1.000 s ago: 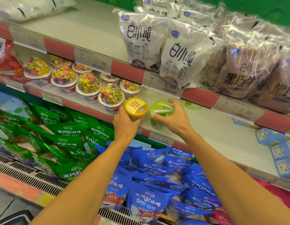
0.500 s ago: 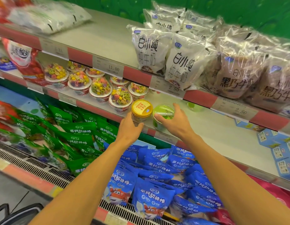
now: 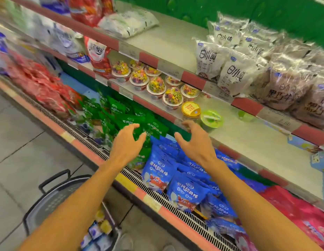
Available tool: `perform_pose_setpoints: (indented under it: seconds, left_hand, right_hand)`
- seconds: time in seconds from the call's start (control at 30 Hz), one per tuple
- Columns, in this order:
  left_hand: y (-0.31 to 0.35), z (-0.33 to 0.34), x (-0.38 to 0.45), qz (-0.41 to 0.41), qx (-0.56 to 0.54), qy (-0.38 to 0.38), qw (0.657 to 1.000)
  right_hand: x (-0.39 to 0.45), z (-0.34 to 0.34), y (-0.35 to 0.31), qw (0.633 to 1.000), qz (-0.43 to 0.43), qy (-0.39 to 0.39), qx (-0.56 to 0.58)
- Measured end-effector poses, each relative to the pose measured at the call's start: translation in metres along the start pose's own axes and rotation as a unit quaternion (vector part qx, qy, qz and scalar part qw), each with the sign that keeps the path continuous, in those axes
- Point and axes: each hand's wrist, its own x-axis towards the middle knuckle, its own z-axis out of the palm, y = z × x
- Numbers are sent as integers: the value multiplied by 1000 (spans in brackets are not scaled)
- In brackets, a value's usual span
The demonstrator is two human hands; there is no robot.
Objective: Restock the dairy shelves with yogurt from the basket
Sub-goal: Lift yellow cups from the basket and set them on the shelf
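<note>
At the lower left, the basket stands on the floor just beside the chiller's front edge, with small packs showing inside it, too blurred to name.

Above it, the left hand hangs in front of the green pouches, fingers spread and loosely bent, holding nothing. The right hand is just beside it, equally wide and empty, its fingertips close to the front edge of the middle shelf but not touching the cups.

On that shelf, the cereal-topped cups run in rows from the left toward the middle. Just to their right, near the front edge, stand the yellow-lidded yogurt cup and the green-lidded yogurt cup, side by side and upright.

The step in hand appears to be going to the basket for more stock. To do it well, the person should clear both hands of the shelf lip without brushing the two cups, lower toward the basket, take one cup in each hand by its wall, and fill the bare stretch of shelf to the right, lids up.
</note>
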Motion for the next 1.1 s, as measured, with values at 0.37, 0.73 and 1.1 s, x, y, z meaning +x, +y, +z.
perform_pose_setpoints:
  seconds: [0.37,0.73,1.1]
  left_hand:
    - [-165,-105,-133,-179,-93,78,976]
    - [-357,-107,-226,-339,-129,95,927]
    - [-571,90,-225,-454,-126,9,882]
  right_hand:
    - [-77,143,-126,981,-75,-176,-13]
    - [-136,325,-161,938,-55,-334,-79]
    - [-149,579,-37,868,-27,-476,-136]
